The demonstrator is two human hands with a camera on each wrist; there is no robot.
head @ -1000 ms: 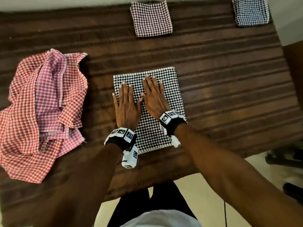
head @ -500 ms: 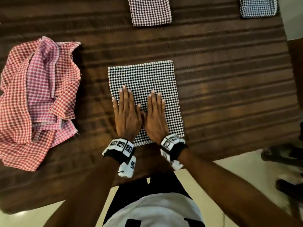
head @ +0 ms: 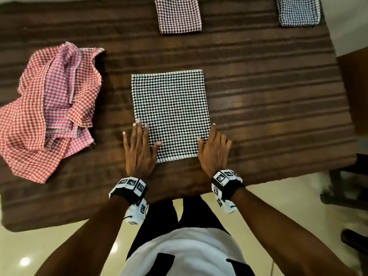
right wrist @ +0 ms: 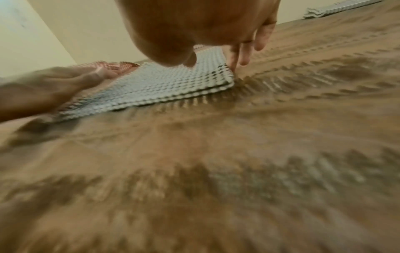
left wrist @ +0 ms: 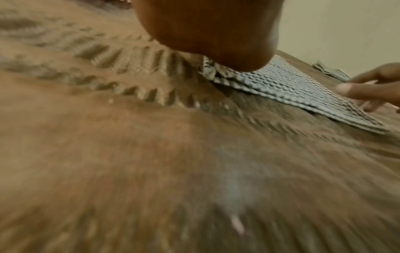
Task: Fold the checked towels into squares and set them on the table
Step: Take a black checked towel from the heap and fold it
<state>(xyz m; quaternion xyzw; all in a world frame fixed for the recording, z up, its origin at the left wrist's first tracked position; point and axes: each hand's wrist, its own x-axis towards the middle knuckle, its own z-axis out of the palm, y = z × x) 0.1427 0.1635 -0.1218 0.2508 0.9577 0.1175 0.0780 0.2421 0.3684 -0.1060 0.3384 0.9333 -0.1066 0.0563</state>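
A black-and-white checked towel [head: 171,112], folded into layers, lies flat in the middle of the brown table [head: 268,96]. My left hand [head: 142,142] rests flat on its near left corner, fingers straight and thumb lying on the cloth. My right hand [head: 212,141] is at the near right corner with fingers straight along the towel's right edge. In the right wrist view the fingertips [right wrist: 242,59] touch the table beside the stacked edge of the towel [right wrist: 162,85]. In the left wrist view the towel [left wrist: 292,85] lies just past my palm.
A loose pile of red and pink checked towels [head: 49,108] lies at the left. A folded maroon checked square [head: 178,13] and a folded blue checked square [head: 297,10] sit along the far edge. The table's near edge is just behind my wrists.
Both hands slid from the middle of the towel toward me, then apart to its two near corners. The towel stays flat.
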